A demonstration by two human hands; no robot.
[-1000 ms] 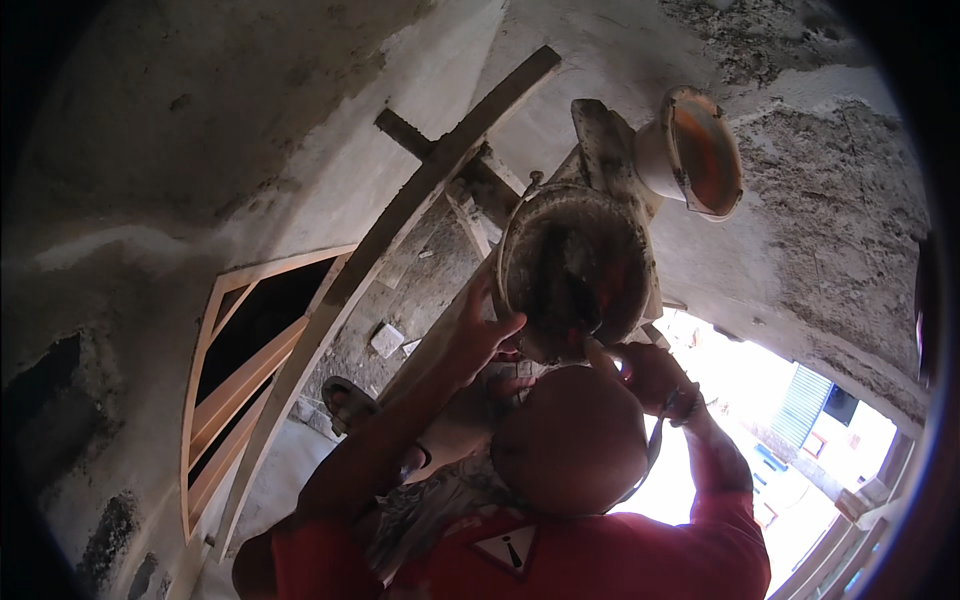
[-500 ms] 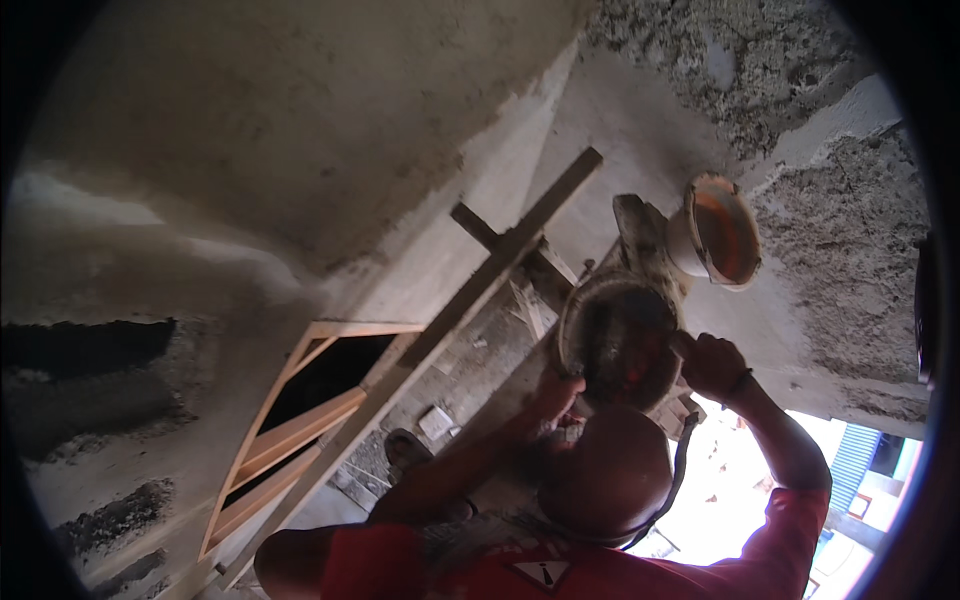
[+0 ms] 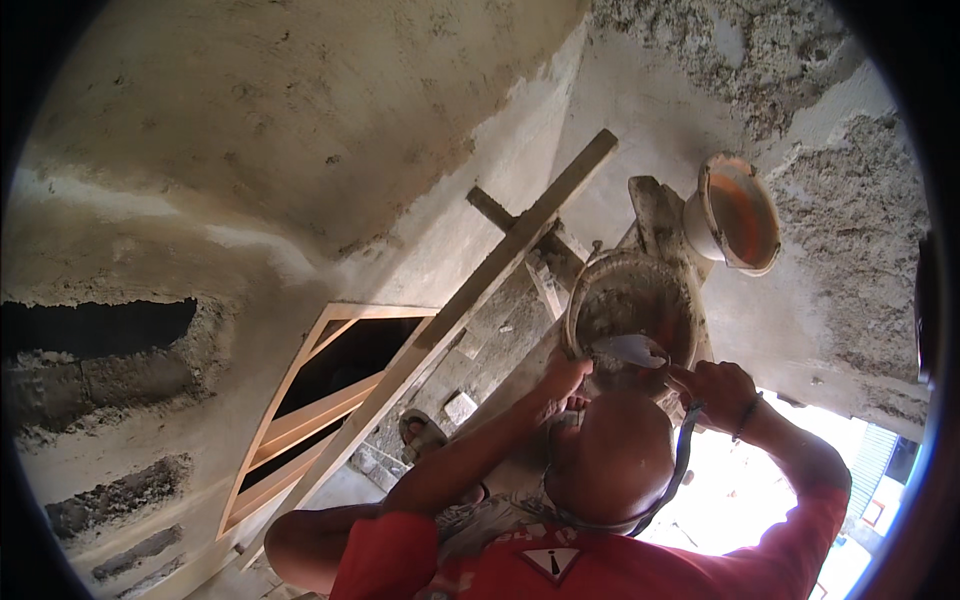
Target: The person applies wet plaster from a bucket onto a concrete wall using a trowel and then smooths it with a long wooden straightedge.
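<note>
A round mortar-crusted bucket (image 3: 690,300) stands in front of me, its inside coated in grey. My left hand (image 3: 568,378) is closed at its near left rim, apparently gripping it. At the near right rim my right hand (image 3: 715,392) is closed around a handle mostly hidden by the fingers. From it a shiny pale blade, a trowel (image 3: 635,350) by its look, reaches into the bucket. A rounded bare-skinned shape (image 3: 615,460), possibly a knee, covers the bucket's near edge; a dark strap (image 3: 682,455) curves beside it.
A second bucket (image 3: 708,225), white outside and orange inside, sits beyond on the right. Long timbers (image 3: 500,265) cross on the left. A wooden frame with slats (image 3: 265,440) is set in the plastered wall (image 3: 250,130). One sandalled foot (image 3: 420,430) shows below; bright daylight enters at lower right.
The trowel blade now shows clearly in the bucket, where the interior was dark and blurred. My right hand sits slightly lower against the rim. The whole view has shifted a little and brightened.
</note>
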